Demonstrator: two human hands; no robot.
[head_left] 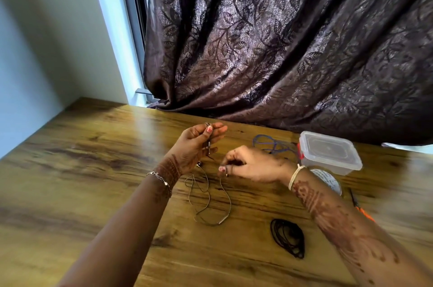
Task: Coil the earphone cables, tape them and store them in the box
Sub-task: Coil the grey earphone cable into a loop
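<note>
Left hand (196,143) is raised, thumb and fingertips pinching a stiff dark section of the thin earphone cable (230,203). Right hand (248,164) has its fingers curled, pinching the same cable lower down. The slack lies in loose loops on the table (93,169) between my wrists. I judge it light, limp and tangle-prone, so I'd grip it at the stiff parts, not the buds. A black coil (288,237) lies near, and the lidded box (328,155) sits beyond the right hand.
</note>
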